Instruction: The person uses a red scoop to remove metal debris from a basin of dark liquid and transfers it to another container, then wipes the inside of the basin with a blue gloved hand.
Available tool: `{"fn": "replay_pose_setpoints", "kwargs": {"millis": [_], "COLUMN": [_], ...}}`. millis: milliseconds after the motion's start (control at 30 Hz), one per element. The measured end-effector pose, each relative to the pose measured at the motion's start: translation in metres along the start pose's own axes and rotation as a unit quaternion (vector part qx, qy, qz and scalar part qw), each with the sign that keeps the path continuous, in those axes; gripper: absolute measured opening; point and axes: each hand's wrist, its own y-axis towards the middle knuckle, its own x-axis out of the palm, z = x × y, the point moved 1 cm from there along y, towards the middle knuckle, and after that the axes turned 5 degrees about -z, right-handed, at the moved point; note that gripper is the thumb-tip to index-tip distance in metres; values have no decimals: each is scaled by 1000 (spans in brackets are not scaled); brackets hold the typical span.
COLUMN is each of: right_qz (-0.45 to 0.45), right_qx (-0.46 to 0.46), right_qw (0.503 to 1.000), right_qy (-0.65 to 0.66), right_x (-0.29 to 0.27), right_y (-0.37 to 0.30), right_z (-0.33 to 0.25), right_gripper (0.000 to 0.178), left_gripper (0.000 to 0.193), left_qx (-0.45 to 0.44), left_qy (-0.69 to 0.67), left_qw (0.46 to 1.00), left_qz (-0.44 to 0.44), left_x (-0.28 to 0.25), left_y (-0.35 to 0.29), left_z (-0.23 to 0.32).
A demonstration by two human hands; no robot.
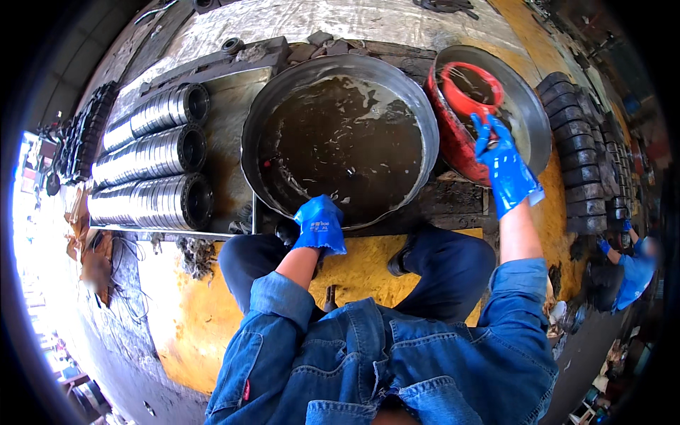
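My left hand (319,223), in a blue rubber glove, is curled closed at the near rim of a large round metal basin (249,152) of murky brown liquid. Its fingers are turned under, so whatever they may hold is hidden. My right hand (506,166), gloved the same way, reaches over a second round tub (540,131) with a red outer wall. Its fingers are stretched and apart, with the tips at the short handle of a red round dipper (453,99). Brown liquid shows inside the dipper.
Left of the basin, three rows of shiny metal rings (149,156) lie stacked sideways on a metal tray (237,92). Dark ring stacks (577,156) stand at right. Farther right, a person in blue (630,273) works. My knees flank the yellow floor (361,273) below the basin.
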Motion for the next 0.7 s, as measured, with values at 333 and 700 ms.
{"fn": "replay_pose_setpoints", "kwargs": {"millis": [333,700], "right_qz": [139,372], "right_qx": [-293,-200], "right_qw": [709,79], "right_qy": [-626,-903], "right_x": [-117,-94], "right_y": [48,1], "right_z": [-122,-134], "right_gripper": [31,49], "left_gripper": [40,30], "left_qx": [49,40], "left_qy": [184,147], "left_qw": [962,973], "left_qz": [-198,-173], "left_x": [-50,-39], "left_y": [-23,-19], "left_z": [14,13]}}
